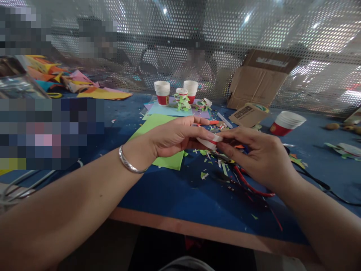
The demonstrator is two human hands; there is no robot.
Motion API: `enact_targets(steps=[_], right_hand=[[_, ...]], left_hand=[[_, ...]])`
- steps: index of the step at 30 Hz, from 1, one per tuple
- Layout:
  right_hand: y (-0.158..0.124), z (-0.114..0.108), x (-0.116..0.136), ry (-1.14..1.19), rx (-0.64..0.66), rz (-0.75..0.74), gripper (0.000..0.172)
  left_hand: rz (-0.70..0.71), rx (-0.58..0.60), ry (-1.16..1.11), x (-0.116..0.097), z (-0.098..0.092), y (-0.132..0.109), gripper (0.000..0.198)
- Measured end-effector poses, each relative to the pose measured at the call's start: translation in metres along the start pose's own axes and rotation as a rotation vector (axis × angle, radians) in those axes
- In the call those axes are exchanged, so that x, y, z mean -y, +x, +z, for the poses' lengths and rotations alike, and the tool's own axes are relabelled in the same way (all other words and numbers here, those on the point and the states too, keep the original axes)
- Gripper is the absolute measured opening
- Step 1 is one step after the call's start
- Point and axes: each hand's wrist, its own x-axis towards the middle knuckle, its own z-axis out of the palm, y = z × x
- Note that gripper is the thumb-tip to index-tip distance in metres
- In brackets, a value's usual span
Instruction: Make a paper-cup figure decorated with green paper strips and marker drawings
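My left hand and my right hand meet over the blue table. Together they pinch a small white and red paper piece, which looks like a cut strip of a paper cup. My left wrist wears a silver bangle. Under my right hand lie red-handled scissors, partly hidden by the hand. A green paper sheet lies beneath my left hand, and small green and white paper scraps are scattered around it.
White and red paper cups stand at the back and right. Cardboard boxes lean on a perforated metal screen. Coloured paper sheets lie at the back left. A black cable runs at right. The table's wooden front edge is near me.
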Motion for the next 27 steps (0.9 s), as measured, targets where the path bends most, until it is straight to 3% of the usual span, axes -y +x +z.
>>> enact_targets(steps=[5, 11, 17, 22, 27], right_hand=[[-0.001, 0.001, -0.001, -0.112, -0.005, -0.098, 0.022], [-0.001, 0.003, -0.001, -0.147, 0.007, -0.132, 0.029], [-0.002, 0.004, -0.002, 0.051, -0.01, 0.088, 0.032], [-0.002, 0.006, 0.0, 0.141, -0.056, 0.111, 0.029], [-0.003, 0.004, 0.005, 0.06, -0.098, 0.039, 0.024]], left_hand=[[0.02, -0.046, -0.011, 0.002, -0.001, 0.002, 0.028], [0.047, -0.105, -0.05, 0.004, -0.003, 0.004, 0.049], [0.091, -0.094, 0.031, 0.007, -0.006, 0.003, 0.069], [0.234, -0.038, 0.22, 0.01, -0.006, 0.004, 0.074], [0.415, -0.069, 0.471, 0.011, -0.004, 0.004, 0.058]])
